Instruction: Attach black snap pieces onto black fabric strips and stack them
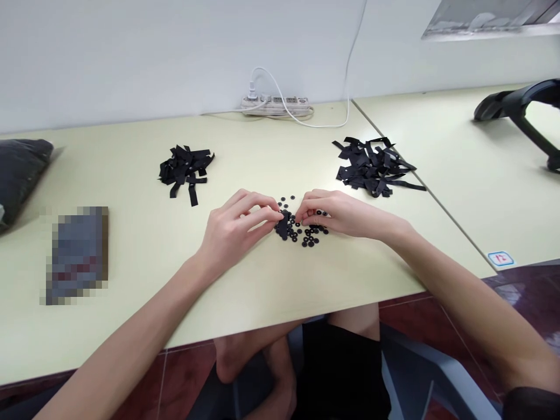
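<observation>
Small round black discs with centre holes [310, 240] lie in a loose heap on the pale table. At the heap's left side my left hand [242, 219] pinches a short black fabric strip [283, 226], which hangs over some of the discs. My right hand [332, 213] is at the heap's right side, thumb and fingertips drawn together close to the discs. What those fingertips hold, if anything, is hidden.
Piles of black strips lie at the back left [186, 166] and back right [371, 166]. A white power strip [275, 106] sits by the wall. A blurred-out packet [76, 254] and a dark bag [21, 175] lie left; a black stand [520, 108] is at right.
</observation>
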`<state>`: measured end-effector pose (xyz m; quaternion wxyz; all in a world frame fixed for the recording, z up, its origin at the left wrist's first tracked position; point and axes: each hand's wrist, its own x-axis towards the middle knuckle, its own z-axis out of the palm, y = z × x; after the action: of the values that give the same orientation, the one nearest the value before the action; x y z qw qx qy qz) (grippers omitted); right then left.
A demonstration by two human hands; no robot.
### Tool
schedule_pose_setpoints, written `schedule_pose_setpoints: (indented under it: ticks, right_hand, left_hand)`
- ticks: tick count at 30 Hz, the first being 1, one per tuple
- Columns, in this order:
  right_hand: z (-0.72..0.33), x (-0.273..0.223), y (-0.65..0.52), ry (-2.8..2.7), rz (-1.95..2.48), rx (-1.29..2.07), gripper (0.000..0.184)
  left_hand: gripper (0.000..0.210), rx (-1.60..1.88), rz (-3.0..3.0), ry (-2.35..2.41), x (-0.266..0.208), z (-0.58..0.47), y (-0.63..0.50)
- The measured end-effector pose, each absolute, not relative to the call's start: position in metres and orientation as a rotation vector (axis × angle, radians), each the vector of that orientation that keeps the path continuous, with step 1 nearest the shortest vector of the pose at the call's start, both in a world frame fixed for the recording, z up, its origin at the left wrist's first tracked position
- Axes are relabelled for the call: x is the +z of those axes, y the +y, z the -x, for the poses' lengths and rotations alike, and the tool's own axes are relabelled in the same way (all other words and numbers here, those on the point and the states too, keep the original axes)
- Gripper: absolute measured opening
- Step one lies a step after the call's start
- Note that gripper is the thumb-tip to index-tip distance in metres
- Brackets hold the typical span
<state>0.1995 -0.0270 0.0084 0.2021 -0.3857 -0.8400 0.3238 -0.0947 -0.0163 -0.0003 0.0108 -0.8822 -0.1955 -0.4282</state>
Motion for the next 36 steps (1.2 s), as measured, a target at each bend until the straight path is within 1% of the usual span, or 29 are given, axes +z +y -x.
schedule_pose_setpoints:
  ticks: [3,5,8,11,18,25,29,36]
  right_hand:
    - [-0.192,0.013,-0.031,-2.177,1.08,0.939,0.019]
    - [-0.184,0.016,-0.035,-1.966,1.069,1.04,0.018]
    - [-0.172,0.019,-0.042,-1.649,1.048,1.272,0.026]
    - [-0.164,0.018,-0.047,-1.507,1.03,1.413,0.031]
    - [-0.16,0.013,-0.046,-1.416,1.04,1.515,0.034]
    - [-0.158,0.012,-0.048,-1.438,1.064,1.55,0.032]
    - [-0.153,0.01,-0.049,-1.431,0.989,1.542,0.032]
    - [-0.147,0.007,-0.052,-1.344,0.869,1.703,0.031]
  left_hand:
    - [0.017,-1.364,2.7,-0.608,0.0,0.095,-0.017]
    - [0.019,-1.369,2.655,-0.605,-0.001,0.094,-0.017]
    - [0.022,-1.349,2.595,-0.575,-0.001,0.094,-0.018]
    - [0.022,-1.306,2.553,-0.55,0.0,0.094,-0.02]
    - [0.018,-1.247,2.521,-0.536,0.001,0.095,-0.024]
    - [0.019,-1.243,2.498,-0.501,0.001,0.095,-0.024]
    - [0.016,-1.259,2.5,-0.488,0.001,0.095,-0.022]
    - [0.018,-1.29,2.508,-0.502,-0.002,0.097,-0.022]
